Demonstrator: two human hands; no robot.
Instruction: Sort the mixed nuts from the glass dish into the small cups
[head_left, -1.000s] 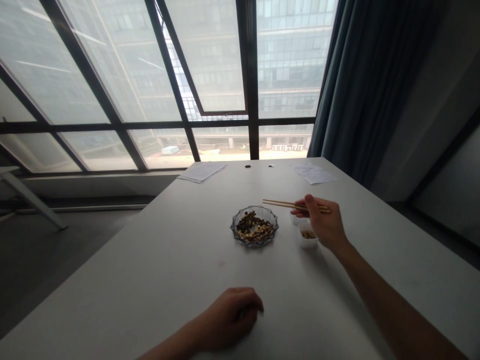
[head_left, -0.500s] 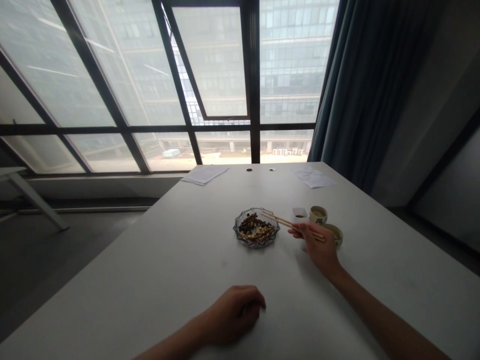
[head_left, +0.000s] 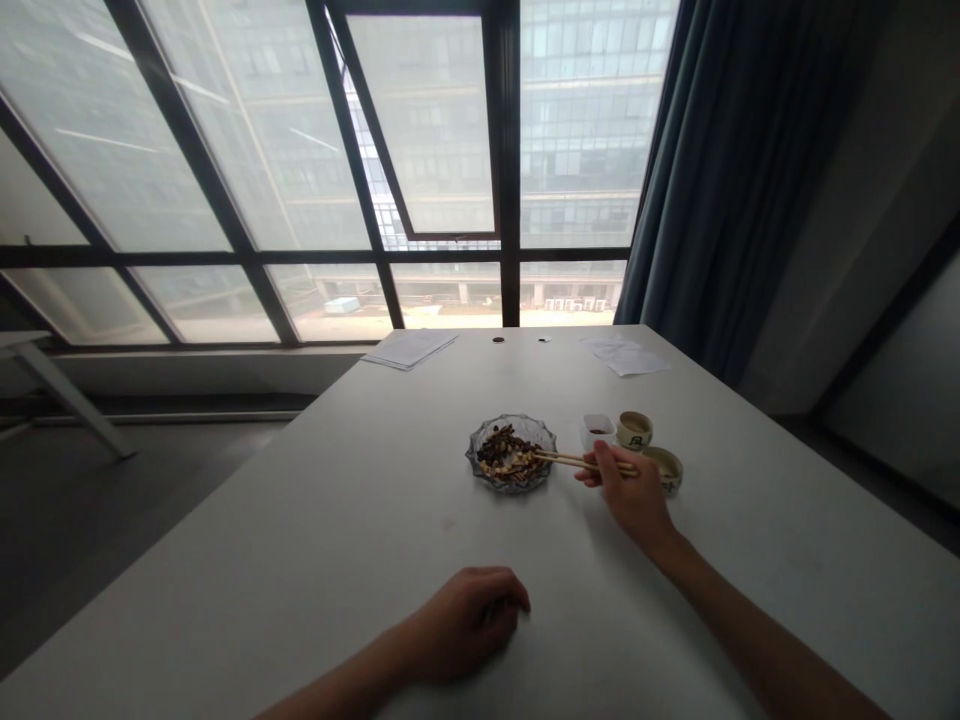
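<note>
A glass dish (head_left: 474, 450) of mixed nuts and dark bits sits mid-table. My right hand (head_left: 631, 497) is closed round a pair of wooden chopsticks (head_left: 571, 460), whose tips reach into the dish's right side. Just beyond that hand stand a small white square cup (head_left: 598, 429) and two small round ceramic cups (head_left: 634, 429) (head_left: 666, 467). My left hand (head_left: 471, 618) rests on the white table (head_left: 315, 530) near the front edge, fingers curled under, nothing visible in it.
Sheets of paper lie at the table's far left (head_left: 409, 348) and far right (head_left: 628, 358). Two small round holes (head_left: 499, 340) mark the tabletop's far edge. A large window stands behind, a dark curtain (head_left: 720, 180) to the right, and floor to the left.
My right hand has come down and leftward, bringing the chopstick tips from above the table into the dish. The cups behind it came into sight. My left hand stayed put.
</note>
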